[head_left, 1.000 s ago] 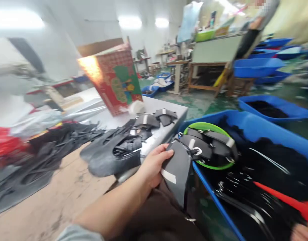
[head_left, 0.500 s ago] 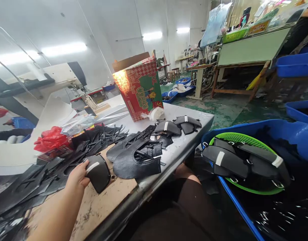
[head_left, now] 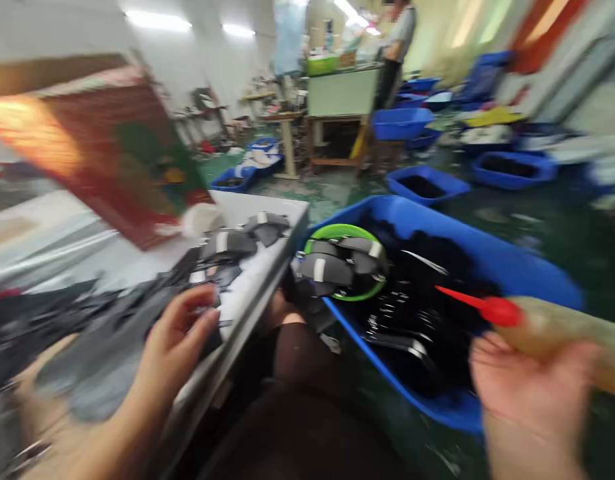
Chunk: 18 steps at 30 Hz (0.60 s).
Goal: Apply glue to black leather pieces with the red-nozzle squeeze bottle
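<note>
I see matt black leather-like pieces (head_left: pixel 227 243) w/ pale glossy strips on the smooth grey worktable (head_left: pixel 267 210). Left hand (head_left: pixel 175 340) rests on blurred dark matt sheet material, prob. same stuff. Right of the table, the blue tub (head_left: pixel 512 267) looks smooth, glossy plastic; the green basket (head_left: pixel 337 233) in it is plastic too. Right hand (head_left: pixel 527 393) grips a translucent yellowish plastic bottle (head_left: pixel 562 333) w/ shiny red nozzle. Printed box (head_left: pixel 112 153) on the table looks like cardboard.

Blurred workshop, white walls, ceiling strip lights (head_left: pixel 157 21) at upper left, green worn floor (head_left: pixel 337 190), pale green bench (head_left: pixel 341 93) at the back, person (head_left: pixel 395 50) just right of it, blue tubs (head_left: pixel 421 185) in front and right, wooden tables (head_left: pixel 282 123) left of the bench.
</note>
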Motion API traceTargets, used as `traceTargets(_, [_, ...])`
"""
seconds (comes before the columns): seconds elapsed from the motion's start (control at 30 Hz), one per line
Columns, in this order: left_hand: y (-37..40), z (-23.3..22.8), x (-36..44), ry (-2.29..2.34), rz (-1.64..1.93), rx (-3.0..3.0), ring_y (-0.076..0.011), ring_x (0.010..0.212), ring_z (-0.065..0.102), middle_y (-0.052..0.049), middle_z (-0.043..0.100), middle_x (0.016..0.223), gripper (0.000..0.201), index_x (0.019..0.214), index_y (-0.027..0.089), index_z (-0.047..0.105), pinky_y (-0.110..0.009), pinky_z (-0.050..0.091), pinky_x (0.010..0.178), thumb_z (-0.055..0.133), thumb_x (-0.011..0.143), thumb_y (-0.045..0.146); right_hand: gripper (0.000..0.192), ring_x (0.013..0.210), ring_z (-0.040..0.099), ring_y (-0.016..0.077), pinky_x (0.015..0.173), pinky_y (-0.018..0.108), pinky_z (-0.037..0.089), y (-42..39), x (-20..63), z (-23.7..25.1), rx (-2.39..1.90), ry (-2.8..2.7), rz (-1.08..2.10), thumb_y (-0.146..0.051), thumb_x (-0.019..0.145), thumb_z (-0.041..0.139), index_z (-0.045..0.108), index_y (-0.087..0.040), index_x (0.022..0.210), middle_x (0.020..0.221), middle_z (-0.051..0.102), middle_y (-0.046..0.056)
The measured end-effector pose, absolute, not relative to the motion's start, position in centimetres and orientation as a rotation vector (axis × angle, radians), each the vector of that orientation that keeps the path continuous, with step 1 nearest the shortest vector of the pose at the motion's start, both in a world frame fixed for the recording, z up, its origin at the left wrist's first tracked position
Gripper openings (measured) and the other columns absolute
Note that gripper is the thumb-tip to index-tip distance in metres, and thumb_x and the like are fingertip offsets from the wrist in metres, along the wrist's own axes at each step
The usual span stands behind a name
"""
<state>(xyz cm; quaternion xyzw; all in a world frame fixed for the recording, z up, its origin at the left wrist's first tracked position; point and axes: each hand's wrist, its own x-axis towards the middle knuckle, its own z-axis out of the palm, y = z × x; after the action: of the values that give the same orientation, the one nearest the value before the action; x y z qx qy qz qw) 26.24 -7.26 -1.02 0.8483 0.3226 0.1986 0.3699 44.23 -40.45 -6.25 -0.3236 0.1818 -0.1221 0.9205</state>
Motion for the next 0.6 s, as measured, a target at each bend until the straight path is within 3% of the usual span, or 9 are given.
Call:
traceTargets(0.1, [-15.2, -3.4, 33.2, 0.374, -0.198, 1.822, -0.023, 0.091, 0.061, -0.005, 0.067, 0.094, 0.031, 0.093, 0.02, 0.062, -0.035, 0.047, 0.079, 0.062, 0.071, 0.043, 0.039, 0.042, 0.045, 0.0074, 0.033, 0.018, 0.039, -41.6, 44.7, -6.5, -0.622, 0.319, -0.324, -0.054, 0.063, 0.074, 0.06, -0.02, 0.076, 0.063, 0.058, -0.006])
traceTargets(0.2, [-22.3, -6.0, 37.7, 0.294, -0.54, 1.507, -0.0134, 0.071, 0.062, -0.002, 0.066, 0.082, 0.019, 0.082, 0.017, 0.061, -0.023, 0.046, 0.062, 0.068, 0.068, 0.027, 0.051, 0.046, 0.048, 0.0071, 0.037, 0.018, 0.041, -42.6, 44.7, -6.7, -0.667, 0.242, -0.456, -0.053, 0.047, 0.083, 0.062, -0.02, 0.08, 0.068, 0.063, -0.006])
traceTargets(0.37, [-28.9, -9.6, 41.6, 0.586, -0.78, 1.333, -0.011, 0.046, 0.059, -0.003, 0.06, 0.066, 0.012, 0.082, 0.014, 0.051, -0.02, 0.041, 0.042, 0.052, 0.084, 0.025, 0.051, 0.046, 0.047, 0.0063, 0.039, 0.017, 0.04, -44.7, 43.9, -6.8, -0.65, 0.284, -0.52, -0.052, 0.044, 0.085, 0.063, -0.021, 0.079, 0.067, 0.062, -0.007])
traceTargets(0.6, [-32.2, -12.6, 44.1, 0.702, -0.764, 1.23, -0.0126, 0.052, 0.063, -0.007, 0.056, 0.082, 0.031, 0.096, 0.013, 0.046, -0.021, 0.047, 0.046, 0.039, 0.09, 0.042, 0.052, 0.047, 0.048, 0.0073, 0.04, 0.018, 0.041, -45.0, 44.1, -7.5, -0.658, 0.324, -0.491, -0.052, 0.045, 0.084, 0.064, -0.02, 0.079, 0.067, 0.063, -0.005])
